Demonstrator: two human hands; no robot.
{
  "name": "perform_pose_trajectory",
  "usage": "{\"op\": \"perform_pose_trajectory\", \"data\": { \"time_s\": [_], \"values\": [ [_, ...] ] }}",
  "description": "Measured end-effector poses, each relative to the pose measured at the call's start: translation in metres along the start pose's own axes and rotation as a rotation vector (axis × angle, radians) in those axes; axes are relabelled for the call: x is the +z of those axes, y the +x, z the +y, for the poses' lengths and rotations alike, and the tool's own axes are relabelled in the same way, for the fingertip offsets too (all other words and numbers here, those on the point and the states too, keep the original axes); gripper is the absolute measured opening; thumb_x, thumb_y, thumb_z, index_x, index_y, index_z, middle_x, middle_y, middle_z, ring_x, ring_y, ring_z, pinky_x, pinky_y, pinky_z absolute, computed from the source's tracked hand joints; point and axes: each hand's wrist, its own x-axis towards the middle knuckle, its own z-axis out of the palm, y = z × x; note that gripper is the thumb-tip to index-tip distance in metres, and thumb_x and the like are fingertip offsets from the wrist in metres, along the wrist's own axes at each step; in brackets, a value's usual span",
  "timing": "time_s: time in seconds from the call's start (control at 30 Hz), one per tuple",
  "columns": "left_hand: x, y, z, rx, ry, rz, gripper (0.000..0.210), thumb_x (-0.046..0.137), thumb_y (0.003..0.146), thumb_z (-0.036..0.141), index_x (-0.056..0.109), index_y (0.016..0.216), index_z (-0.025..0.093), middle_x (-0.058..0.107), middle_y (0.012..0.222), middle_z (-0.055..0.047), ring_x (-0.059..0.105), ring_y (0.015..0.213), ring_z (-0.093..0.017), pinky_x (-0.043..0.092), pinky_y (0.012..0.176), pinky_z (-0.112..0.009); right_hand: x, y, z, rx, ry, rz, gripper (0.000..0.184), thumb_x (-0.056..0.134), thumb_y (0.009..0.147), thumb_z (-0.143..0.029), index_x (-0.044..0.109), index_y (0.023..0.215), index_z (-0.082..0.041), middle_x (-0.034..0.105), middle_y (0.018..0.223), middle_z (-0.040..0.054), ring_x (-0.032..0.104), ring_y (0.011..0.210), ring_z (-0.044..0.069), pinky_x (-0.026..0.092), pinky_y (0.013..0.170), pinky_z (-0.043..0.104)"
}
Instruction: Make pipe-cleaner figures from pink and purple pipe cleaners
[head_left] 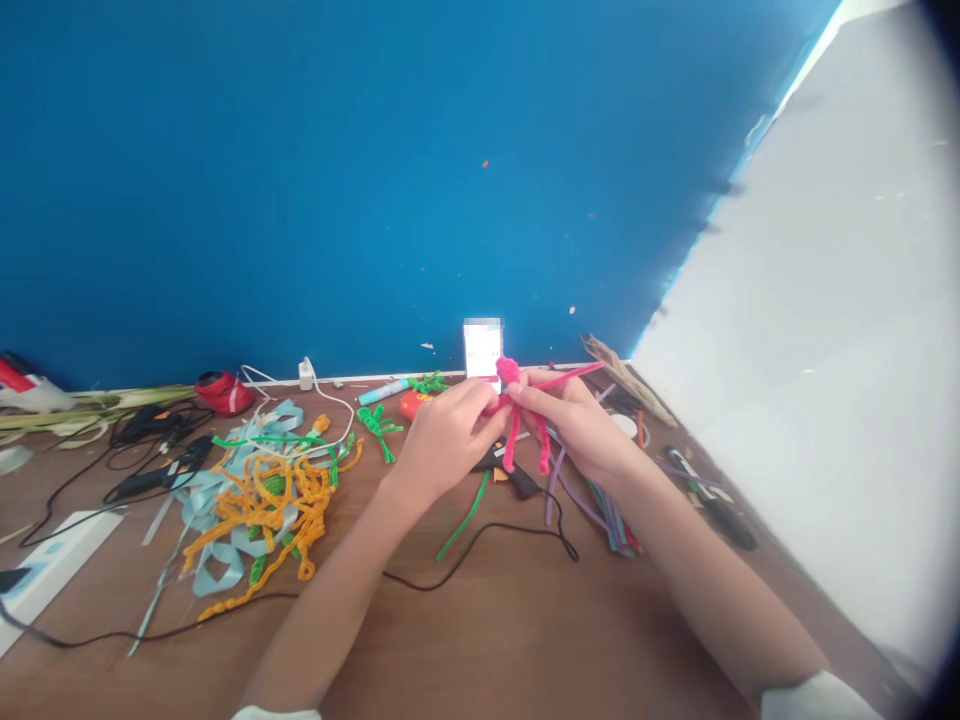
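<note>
Left hand (446, 432): thumb and fingertips pinching the pink figure (508, 372), just in front of the phone (481, 345)
Right hand (576, 418): fingers pinching it too
Pink figure: rolled head, two dangling limbs look done; a straight end (574, 376), pointing right of the phone, looks unworked
Green figure (378, 428): seemingly complete, left of the phone

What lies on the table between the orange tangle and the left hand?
In the head view, a green fuzzy figure lies between the orange tangle and the left hand; a red object shows behind the hand.
</note>
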Motion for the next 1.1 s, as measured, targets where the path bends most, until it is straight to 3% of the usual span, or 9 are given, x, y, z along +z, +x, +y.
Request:
{"op": "perform_pose_trajectory", "data": {
  "time_s": [0.17, 0.37, 0.47, 0.57, 0.8, 1.0, 1.1],
  "values": [
    [0.002, 0.001, -0.002, 0.131, 0.042, 0.035, 0.024, 0.048, 0.096, 0.015, 0.044, 0.072, 0.019, 0.050, 0.070, 0.002, 0.044, 0.065, -0.012, 0.033, 0.059, -0.027, 0.001, 0.000, 0.003, -0.010, 0.010, -0.014, 0.029, 0.068, 0.088, -0.037, 0.056, 0.069, -0.017, 0.048, 0.058, -0.0053, 0.041, 0.052, 0.007, 0.031, 0.046, 0.020],
    [0.001, 0.002, -0.003, 0.142, 0.052, -0.020, 0.018, 0.046, 0.093, 0.012, 0.045, 0.077, 0.020, 0.053, 0.078, -0.001, 0.049, 0.073, -0.015, 0.041, 0.064, -0.030, -0.001, 0.000, 0.003, 0.025, 0.054, -0.025, 0.027, 0.067, 0.089, -0.035, 0.057, 0.071, -0.017, 0.046, 0.056, -0.0060, 0.041, 0.049, 0.006, 0.031, 0.045, 0.020],
    [-0.005, 0.003, -0.005, 0.189, -0.136, -0.089, 0.005, 0.050, 0.096, 0.018, 0.055, 0.096, 0.017, 0.061, 0.097, -0.006, 0.058, 0.092, -0.017, 0.049, 0.079, -0.031, -0.006, 0.001, -0.003, 0.058, 0.106, 0.003, 0.029, 0.070, 0.087, -0.035, 0.054, 0.069, -0.018, 0.044, 0.054, -0.0066, 0.040, 0.046, 0.006, 0.030, 0.043, 0.021],
    [-0.009, 0.004, -0.008, 0.260, -0.267, -0.083, 0.022, 0.050, 0.098, 0.016, 0.057, 0.118, 0.020, 0.061, 0.115, -0.008, 0.061, 0.105, -0.016, 0.051, 0.089, -0.031, -0.011, 0.000, -0.010, 0.068, 0.166, 0.010, 0.033, 0.072, 0.085, -0.035, 0.051, 0.066, -0.018, 0.041, 0.053, -0.0072, 0.038, 0.045, 0.005, 0.029, 0.042, 0.020],
    [-0.009, 0.001, -0.008, 0.368, -0.119, -0.017, 0.014, 0.047, 0.099, 0.013, 0.059, 0.105, 0.018, 0.066, 0.098, -0.005, 0.061, 0.089, -0.014, 0.051, 0.076, -0.027, -0.009, -0.006, -0.014, 0.119, 0.156, -0.110, 0.029, 0.066, 0.090, -0.033, 0.053, 0.070, -0.018, 0.041, 0.055, -0.0069, 0.041, 0.045, 0.005, 0.028, 0.040, 0.020],
    [-0.004, -0.001, -0.005, 0.353, -0.066, -0.009, 0.009, 0.047, 0.099, 0.016, 0.054, 0.094, 0.019, 0.063, 0.087, -0.002, 0.057, 0.079, -0.013, 0.047, 0.072, -0.027, -0.008, -0.006, -0.011, 0.111, 0.107, -0.084, 0.024, 0.068, 0.089, -0.037, 0.060, 0.076, -0.017, 0.048, 0.053, -0.0061, 0.043, 0.043, 0.006, 0.029, 0.036, 0.018],
    [-0.001, -0.001, -0.007, 0.353, -0.047, 0.067, 0.011, 0.045, 0.099, 0.014, 0.054, 0.096, 0.020, 0.064, 0.089, -0.002, 0.058, 0.080, -0.013, 0.045, 0.071, -0.026, -0.007, -0.007, -0.009, 0.130, 0.082, -0.091, 0.026, 0.068, 0.089, -0.040, 0.060, 0.077, -0.018, 0.051, 0.053, -0.0055, 0.043, 0.041, 0.006, 0.028, 0.034, 0.018]
  ]
}}
